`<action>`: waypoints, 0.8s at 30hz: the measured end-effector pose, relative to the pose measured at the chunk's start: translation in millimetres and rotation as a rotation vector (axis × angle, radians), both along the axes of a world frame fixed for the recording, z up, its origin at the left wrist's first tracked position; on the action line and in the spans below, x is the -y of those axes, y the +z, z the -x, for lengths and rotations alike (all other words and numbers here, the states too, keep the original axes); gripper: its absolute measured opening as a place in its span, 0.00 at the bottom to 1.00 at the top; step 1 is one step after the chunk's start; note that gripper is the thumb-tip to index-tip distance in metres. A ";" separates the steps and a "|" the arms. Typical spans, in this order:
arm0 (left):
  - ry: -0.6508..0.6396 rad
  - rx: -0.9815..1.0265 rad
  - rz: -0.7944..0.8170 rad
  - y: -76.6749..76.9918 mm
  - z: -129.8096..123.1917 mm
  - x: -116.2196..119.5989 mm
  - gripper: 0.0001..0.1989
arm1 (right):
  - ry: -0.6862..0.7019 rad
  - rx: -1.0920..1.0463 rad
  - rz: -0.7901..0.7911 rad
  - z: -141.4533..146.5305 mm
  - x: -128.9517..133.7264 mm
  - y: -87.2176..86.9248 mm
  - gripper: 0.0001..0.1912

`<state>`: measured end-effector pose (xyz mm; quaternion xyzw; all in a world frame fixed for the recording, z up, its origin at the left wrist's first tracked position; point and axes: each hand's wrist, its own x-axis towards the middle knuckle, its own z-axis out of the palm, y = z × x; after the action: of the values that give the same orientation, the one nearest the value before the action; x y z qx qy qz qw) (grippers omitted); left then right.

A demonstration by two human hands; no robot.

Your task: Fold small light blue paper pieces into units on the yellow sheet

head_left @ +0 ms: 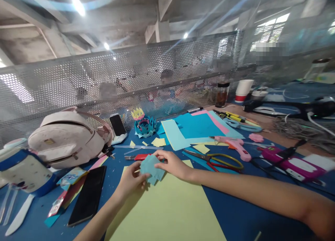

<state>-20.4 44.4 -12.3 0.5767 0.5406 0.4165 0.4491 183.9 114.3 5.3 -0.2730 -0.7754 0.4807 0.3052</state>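
A light blue cut-paper piece [151,167] with a notched edge is held between my two hands, above a large pale yellow sheet [167,213]. My left hand [132,180] pinches its left side with thumb and fingers. My right hand [170,164] grips its upper right edge. Whether it is one layer or several stacked ones, I cannot tell. Just behind the paper lies a red-handled cutter [142,157], partly hidden. To the right of my right hand are yellow-and-red-handled scissors [209,157]. A blue paper lotus [145,126] with a yellow-tipped part stands farther back.
A pink glue gun [235,145], coloured paper sheets [201,126] and a magenta device with cables [293,162] lie on the right. On the left are a pale backpack [65,138], a dark phone [89,195] and a blue-and-white container [23,171]. A perforated metal screen [131,73] stands behind.
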 end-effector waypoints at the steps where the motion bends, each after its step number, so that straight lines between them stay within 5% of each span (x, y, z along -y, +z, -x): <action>1: 0.004 0.013 -0.005 2.5 -2.3 1.1 0.23 | -0.006 -0.011 0.006 -1.3 1.2 0.1 0.15; 5: 0.031 0.024 -0.057 10.8 -7.2 5.6 0.18 | 0.005 -0.037 0.071 -6.6 4.6 -0.1 0.28; 10: 0.040 -0.040 -0.119 17.4 -10.1 13.2 0.12 | 0.055 -0.033 0.112 -13.6 12.5 0.8 0.11; 14: -0.005 -0.087 -0.149 20.9 -13.6 17.9 0.09 | 0.076 -0.089 0.149 -18.0 23.1 -4.1 0.11; 24: -0.078 -0.148 -0.171 19.9 -24.2 26.6 0.21 | 0.043 -0.027 0.081 -21.9 36.8 -5.6 0.14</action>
<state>3.8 17.8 7.6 0.6627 0.5120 0.3993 0.3731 205.8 77.5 -0.3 -0.2619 -0.7566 0.5219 0.2942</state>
